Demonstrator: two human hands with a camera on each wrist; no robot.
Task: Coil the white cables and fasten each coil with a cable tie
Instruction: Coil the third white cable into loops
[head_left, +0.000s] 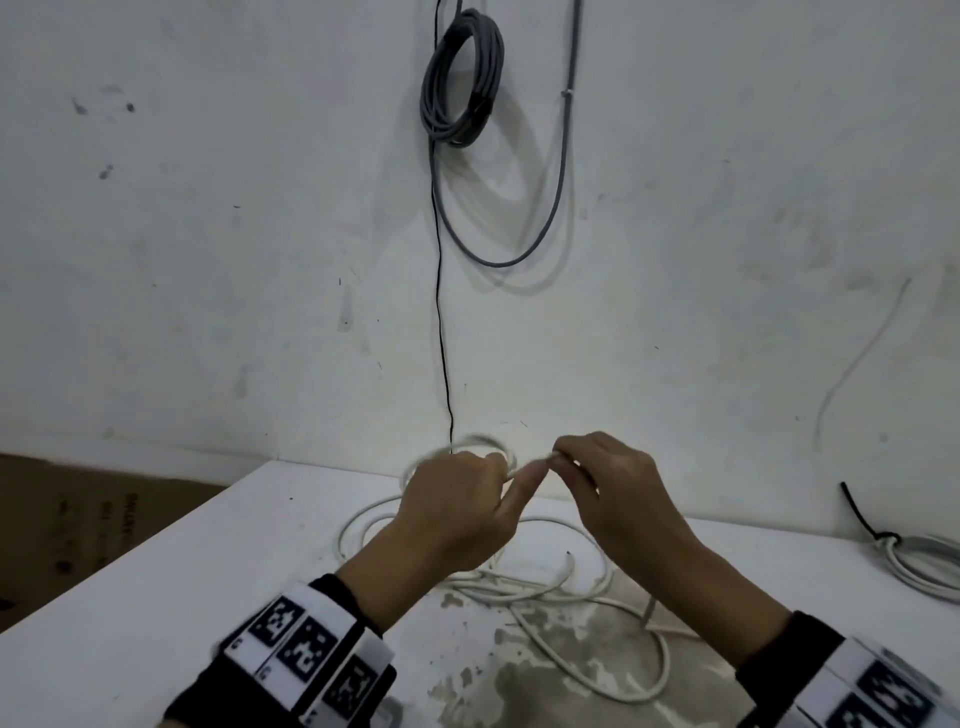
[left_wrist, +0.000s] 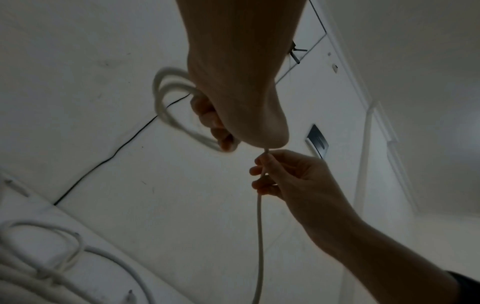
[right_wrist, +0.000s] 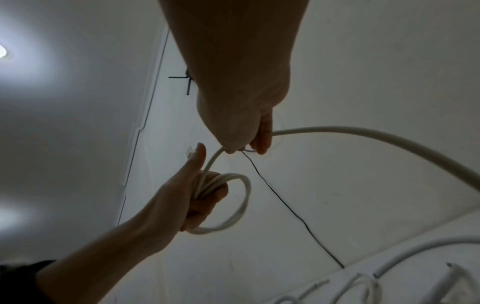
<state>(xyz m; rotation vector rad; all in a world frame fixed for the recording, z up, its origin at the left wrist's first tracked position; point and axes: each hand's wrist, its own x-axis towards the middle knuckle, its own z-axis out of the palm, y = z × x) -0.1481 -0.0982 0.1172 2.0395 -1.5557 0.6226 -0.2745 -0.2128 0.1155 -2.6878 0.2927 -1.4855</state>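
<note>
My left hand (head_left: 457, 499) grips a small coil of white cable (head_left: 480, 442) held above the table, its loops seen in the left wrist view (left_wrist: 166, 98) and the right wrist view (right_wrist: 233, 205). My right hand (head_left: 592, 478) pinches the same cable's free run (left_wrist: 259, 226) just right of the coil. That run (right_wrist: 363, 133) hangs down from the pinch. More loose white cables (head_left: 550, 587) lie tangled on the white table (head_left: 208, 571) under both hands.
A coiled white cable bound with a black tie (head_left: 883, 538) lies at the table's right edge. A grey cable coil (head_left: 462, 78) and a thin black wire (head_left: 441, 312) hang on the wall behind. A cardboard box (head_left: 78, 525) stands left of the table.
</note>
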